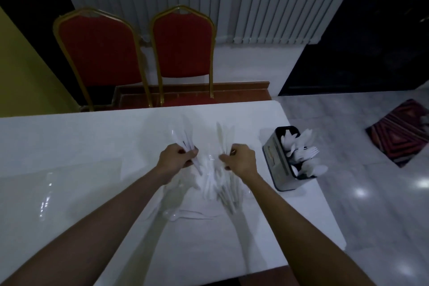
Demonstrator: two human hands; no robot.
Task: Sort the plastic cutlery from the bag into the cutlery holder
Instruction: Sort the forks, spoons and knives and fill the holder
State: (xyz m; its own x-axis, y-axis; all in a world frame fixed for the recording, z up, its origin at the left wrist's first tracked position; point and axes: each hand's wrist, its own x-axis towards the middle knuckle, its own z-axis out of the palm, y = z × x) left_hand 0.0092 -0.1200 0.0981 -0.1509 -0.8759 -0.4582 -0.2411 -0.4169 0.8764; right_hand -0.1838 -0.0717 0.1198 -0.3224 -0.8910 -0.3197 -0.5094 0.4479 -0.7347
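Likely light, stiff and slippery, the plastic cutlery [212, 184] lies heaped on the table [69, 137] between the wrists — left hand [178, 157] and right hand [240, 158] each curl round a bunch, best held mid-handle.

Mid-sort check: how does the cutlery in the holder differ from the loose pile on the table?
The pile lies flat on the table between the forearms; the holder cutlery stands heads up. The pile is jumbled, its kinds hard to tell; the holder cutlery shows recognisable spoons and forks. Both are white plastic. The left hand and right hand each grip a bundle.
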